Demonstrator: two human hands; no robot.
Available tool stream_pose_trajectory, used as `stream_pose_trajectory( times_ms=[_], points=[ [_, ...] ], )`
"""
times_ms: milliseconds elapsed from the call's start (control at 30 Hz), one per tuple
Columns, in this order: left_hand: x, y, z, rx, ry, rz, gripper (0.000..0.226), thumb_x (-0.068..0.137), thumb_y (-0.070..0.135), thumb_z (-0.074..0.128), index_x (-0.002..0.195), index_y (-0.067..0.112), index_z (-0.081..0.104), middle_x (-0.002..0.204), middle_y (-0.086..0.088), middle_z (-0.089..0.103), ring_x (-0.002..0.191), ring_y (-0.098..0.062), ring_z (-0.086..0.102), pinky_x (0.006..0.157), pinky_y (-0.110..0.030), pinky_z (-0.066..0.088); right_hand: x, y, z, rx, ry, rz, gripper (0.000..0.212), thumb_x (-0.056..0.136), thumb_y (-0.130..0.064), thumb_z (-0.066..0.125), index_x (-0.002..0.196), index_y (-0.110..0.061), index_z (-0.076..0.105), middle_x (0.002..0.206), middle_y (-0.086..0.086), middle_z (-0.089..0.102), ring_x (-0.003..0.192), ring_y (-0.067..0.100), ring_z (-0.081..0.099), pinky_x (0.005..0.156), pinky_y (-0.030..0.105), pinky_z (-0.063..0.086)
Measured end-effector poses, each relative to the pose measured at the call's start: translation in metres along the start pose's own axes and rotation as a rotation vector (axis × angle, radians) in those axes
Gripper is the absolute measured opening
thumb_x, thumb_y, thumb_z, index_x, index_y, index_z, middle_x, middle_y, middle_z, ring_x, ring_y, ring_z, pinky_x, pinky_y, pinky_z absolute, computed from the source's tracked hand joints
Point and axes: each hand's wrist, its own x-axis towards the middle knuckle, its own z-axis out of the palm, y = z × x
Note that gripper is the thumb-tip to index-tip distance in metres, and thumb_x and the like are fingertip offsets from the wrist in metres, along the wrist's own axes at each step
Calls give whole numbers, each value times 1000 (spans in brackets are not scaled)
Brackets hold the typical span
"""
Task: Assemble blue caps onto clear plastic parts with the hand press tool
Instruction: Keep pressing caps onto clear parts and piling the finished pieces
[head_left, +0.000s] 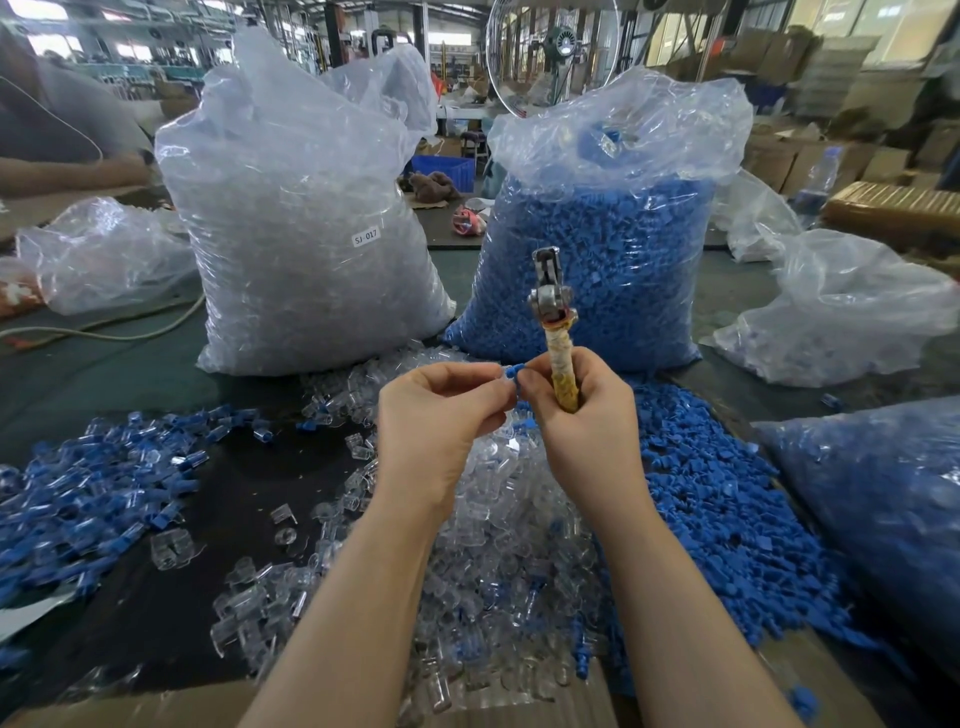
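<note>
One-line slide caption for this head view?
Left hand and right hand, gripping tape-wrapped metal hand press tool, pinch small blue plastic cap.

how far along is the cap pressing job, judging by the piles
Done: a pile of assembled pieces lies on the left of the table. In hand: the left hand and right hand pinch a blue cap together, and the right also grips the hand press tool. Left: heaps of clear parts and loose blue caps, plus two big full bags. Most of it remains.
</note>
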Motion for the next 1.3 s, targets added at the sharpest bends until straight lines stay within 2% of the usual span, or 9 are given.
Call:
stream_pose_trajectory(
  times_ms=[267, 400, 533, 600, 667, 733, 900, 1067, 1300],
  points=[
    [0, 0, 1, 13, -2, 49, 13, 75, -2, 79, 79, 10, 75, 75, -7, 75, 73, -18, 73, 67, -24, 59, 0, -5, -2, 13, -55, 9, 12, 92, -14, 65, 83, -22, 64, 66, -10, 61, 60, 5, 52, 57, 21, 45],
    [1, -1, 1, 47, 26, 96, 10, 77, -2, 77, 79, 7, 74, 75, -11, 74, 71, -18, 71, 68, -26, 60, 2, -8, -5, 20, -123, 38, 14, 94, -14, 62, 86, -24, 66, 77, 9, 66, 73, 28, 59, 70, 39, 52],
    [3, -4, 0, 106, 55, 137, 6, 79, 3, 78, 80, 7, 73, 73, -8, 74, 73, -23, 72, 69, -30, 60, 3, -9, -7, 36, -179, 68, 13, 94, -14, 62, 87, -24, 68, 75, 10, 64, 68, 17, 53, 65, 30, 50],
    [4, -5, -2, 124, 51, 142, 7, 79, 3, 77, 79, 9, 73, 73, -8, 74, 75, -24, 73, 68, -29, 60, 3, -8, -10, 44, -203, 89, 13, 94, -14, 61, 90, -24, 68, 80, 10, 67, 70, 22, 56, 67, 26, 51],
    [5, -6, -3, 123, 43, 137, 8, 80, 2, 76, 80, 9, 72, 73, -7, 74, 74, -22, 73, 67, -26, 59, 4, -6, -15, 13, -240, 112, 12, 94, -17, 62, 91, -26, 69, 86, 9, 68, 78, 25, 60, 71, 27, 52],
    [7, -7, -5, 115, 40, 133, 9, 82, 2, 75, 81, 10, 71, 69, -5, 73, 70, -18, 72, 65, -23, 58, 6, -3, -24, -64, -302, 132, 10, 92, -19, 64, 90, -28, 67, 88, 10, 67, 73, 20, 59, 69, 27, 51],
    [11, -5, -11, 89, 15, 161, 13, 85, 0, 71, 81, 12, 69, 64, 2, 71, 64, -10, 70, 62, -18, 55, 8, 4, -40, -215, -482, 201, 7, 88, -14, 66, 94, -18, 64, 89, 23, 61, 71, 19, 52, 68, 35, 43],
    [14, -6, -16, 86, -1, 186, 13, 86, -1, 69, 81, 11, 69, 66, 2, 72, 66, -11, 71, 62, -18, 55, 8, 7, -42, -243, -578, 224, 12, 88, -10, 65, 98, -16, 61, 74, 0, 51, 66, 17, 46, 65, 34, 38],
    [17, -7, -20, 98, -20, 191, 12, 86, 0, 69, 83, 12, 70, 70, 0, 73, 70, -15, 73, 64, -19, 55, 7, 4, -41, -273, -595, 222, 15, 88, -12, 66, 100, -18, 60, 76, -2, 53, 64, 13, 46, 62, 29, 38]
  ],
)
